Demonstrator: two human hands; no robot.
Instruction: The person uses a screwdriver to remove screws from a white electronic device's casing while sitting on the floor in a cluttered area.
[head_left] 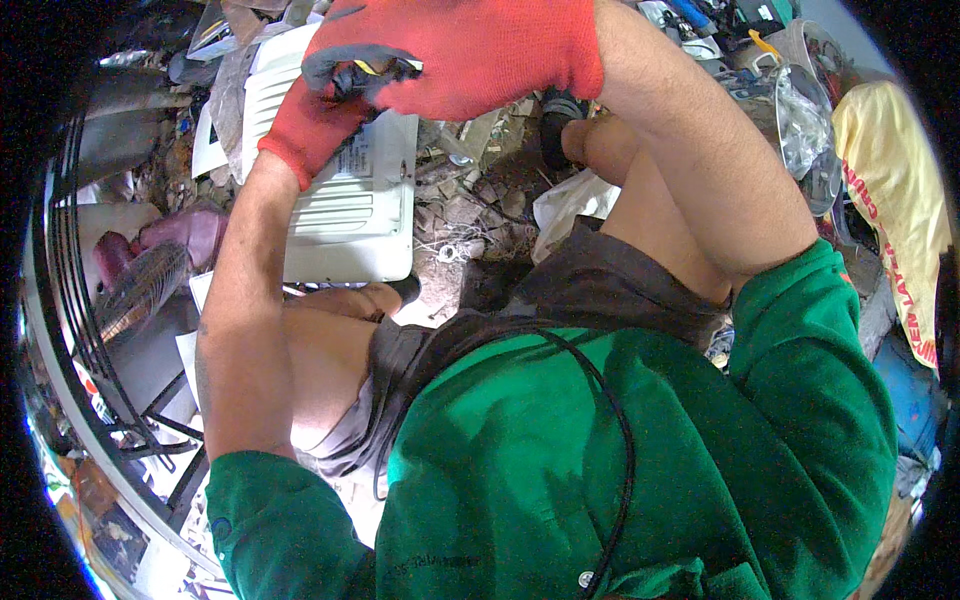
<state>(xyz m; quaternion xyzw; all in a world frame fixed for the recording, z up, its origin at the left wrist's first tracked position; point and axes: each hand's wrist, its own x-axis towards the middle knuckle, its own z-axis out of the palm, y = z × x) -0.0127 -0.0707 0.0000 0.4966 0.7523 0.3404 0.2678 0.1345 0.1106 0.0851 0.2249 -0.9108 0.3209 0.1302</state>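
Observation:
My two hands meet over a white plastic appliance casing (345, 235) with moulded slats and a grey label, lying between my legs. My right hand (470, 55), in a red glove with dark grey fingertips, lies across the front of the left one. Its fingers are curled around a small dark thing with a yellow strip (367, 67); its kind I cannot make out. Just below, my left hand (308, 125) wears a matching red glove and rests close over the casing. The right glove hides most of its fingers.
Rubble and scraps (465, 205) cover the ground past the casing, with a white plastic bag (575, 205) beside my right leg. A black metal rack (65, 250) stands at the left. On the right are a clear tub (805, 120) and a yellow sack (895, 200).

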